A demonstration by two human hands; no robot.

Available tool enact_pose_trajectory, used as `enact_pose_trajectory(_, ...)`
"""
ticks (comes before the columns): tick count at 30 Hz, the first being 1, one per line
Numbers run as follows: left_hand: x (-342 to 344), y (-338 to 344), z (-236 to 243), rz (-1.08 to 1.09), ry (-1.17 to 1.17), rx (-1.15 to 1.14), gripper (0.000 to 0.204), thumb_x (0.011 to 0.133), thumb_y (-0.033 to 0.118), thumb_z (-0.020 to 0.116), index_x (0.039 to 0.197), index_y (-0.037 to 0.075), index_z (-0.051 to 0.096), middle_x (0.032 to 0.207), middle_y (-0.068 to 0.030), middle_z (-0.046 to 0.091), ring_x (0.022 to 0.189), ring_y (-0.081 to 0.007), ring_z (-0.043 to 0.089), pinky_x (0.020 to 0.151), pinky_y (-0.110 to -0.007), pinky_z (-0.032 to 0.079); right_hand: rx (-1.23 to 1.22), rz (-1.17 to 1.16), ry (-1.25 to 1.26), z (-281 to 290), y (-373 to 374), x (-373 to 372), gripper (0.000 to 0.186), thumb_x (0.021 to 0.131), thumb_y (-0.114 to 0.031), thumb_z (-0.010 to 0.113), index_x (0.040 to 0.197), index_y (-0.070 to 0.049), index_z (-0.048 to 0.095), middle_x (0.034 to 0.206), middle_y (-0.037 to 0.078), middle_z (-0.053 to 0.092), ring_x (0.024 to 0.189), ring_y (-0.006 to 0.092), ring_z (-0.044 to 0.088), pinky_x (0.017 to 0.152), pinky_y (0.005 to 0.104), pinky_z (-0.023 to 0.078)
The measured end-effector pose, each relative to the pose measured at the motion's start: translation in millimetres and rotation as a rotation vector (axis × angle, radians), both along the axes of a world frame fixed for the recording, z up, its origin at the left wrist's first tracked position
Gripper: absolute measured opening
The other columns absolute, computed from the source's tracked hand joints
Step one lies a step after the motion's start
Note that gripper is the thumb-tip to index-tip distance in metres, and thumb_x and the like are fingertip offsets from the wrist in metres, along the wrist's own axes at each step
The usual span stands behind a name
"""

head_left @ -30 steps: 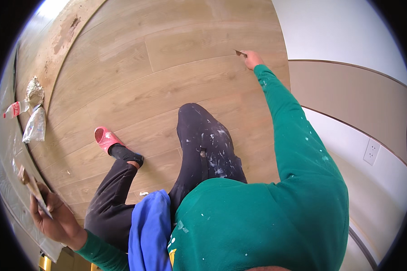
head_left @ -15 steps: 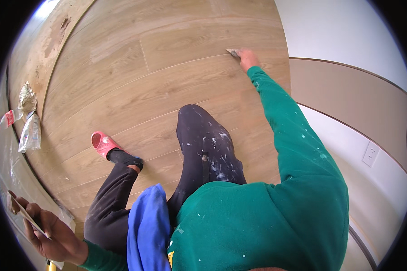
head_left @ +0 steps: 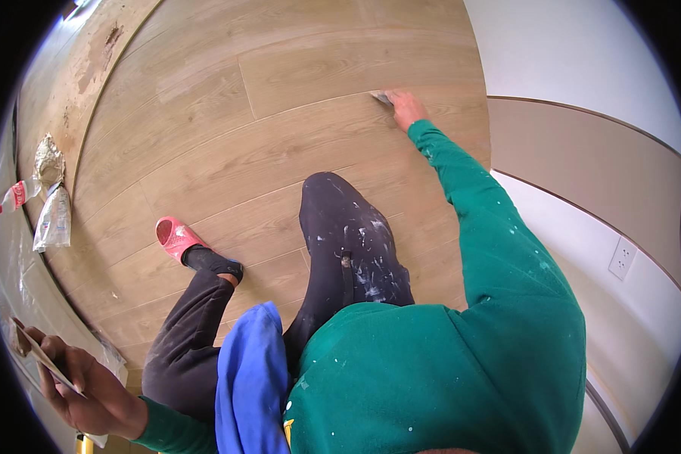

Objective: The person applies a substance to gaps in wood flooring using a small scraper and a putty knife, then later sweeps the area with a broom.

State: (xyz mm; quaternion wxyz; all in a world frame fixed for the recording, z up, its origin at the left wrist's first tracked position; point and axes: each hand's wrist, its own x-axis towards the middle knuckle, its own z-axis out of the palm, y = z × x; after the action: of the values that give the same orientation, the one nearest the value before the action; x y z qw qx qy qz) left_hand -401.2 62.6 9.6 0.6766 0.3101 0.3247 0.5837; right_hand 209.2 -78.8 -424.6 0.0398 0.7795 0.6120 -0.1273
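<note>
My right hand (head_left: 407, 108) reaches far out over the wood-look planks (head_left: 295, 144). It is closed round a small putty knife (head_left: 382, 97), whose blade lies at a pale seam between two planks. At the lower left, my left hand (head_left: 98, 390) grips a thin pale flat plate (head_left: 57, 372), seen nearly edge on. A brown smear of paste shows near the plate's upper end. Both sleeves are green, and a blue cloth (head_left: 251, 378) hangs beside my body.
A white wall with a socket (head_left: 622, 258) and a beige band (head_left: 575, 136) runs along the right. On the left lie a plastic bag of pale paste (head_left: 49, 197), a bottle with a red label (head_left: 15, 197) and plastic sheeting (head_left: 23, 280). My pink slipper (head_left: 178, 236) rests on the planks.
My right hand has moved slightly left and a little nearer, drawing the putty knife along the seam. My left hand keeps its hold on the plate.
</note>
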Motion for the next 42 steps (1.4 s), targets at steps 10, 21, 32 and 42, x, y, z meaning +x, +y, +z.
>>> enact_pose_trajectory(10,-12,5,-5,0.01,-0.025,0.004,0.048,0.097,0.001,0.044,0.142,-0.009,0.029,0.138,-0.0206,0.046,0.104,-0.0215,0.055,0.062,-0.026,0.043,0.191,0.137,-0.038,-5,19,-29,0.035,0.084,-0.007,0.051,0.118,-0.006,0.062,0.117,0.01,0.063,0.111,0.0306,0.056,0.094,0.0423,0.048)
enact_pose_trajectory(21,-20,-4,-2,0.091,0.017,0.012,0.048,0.097,0.002,0.044,0.141,-0.009,0.029,0.138,-0.0202,0.046,0.109,-0.0222,0.058,0.059,-0.024,0.044,0.22,0.145,0.018,-15,32,-92,0.039,0.081,-0.004,0.053,0.119,-0.003,0.062,0.125,0.012,0.06,0.114,0.0329,0.054,0.095,0.0424,0.048)
enact_pose_trajectory(32,-15,-4,6,0.099,-0.004,0.112,0.055,0.095,-0.002,0.044,0.146,-0.005,0.024,0.142,-0.0171,0.041,0.109,-0.0204,0.058,0.057,-0.023,0.043,0.289,0.212,0.026,-35,20,-132,0.039,0.082,-0.003,0.053,0.12,-0.002,0.061,0.128,0.014,0.058,0.114,0.0325,0.053,0.095,0.0418,0.048)
enact_pose_trajectory(42,-13,-8,20,0.065,-0.111,0.099,0.066,0.092,-0.003,0.046,0.15,-0.003,0.016,0.133,-0.0128,0.045,0.105,-0.0167,0.055,0.056,-0.021,0.044,0.242,0.265,0.047,-33,47,-170,0.038,0.086,-0.011,0.051,0.122,-0.002,0.059,0.12,0.012,0.059,0.114,0.029,0.053,0.091,0.0401,0.05)
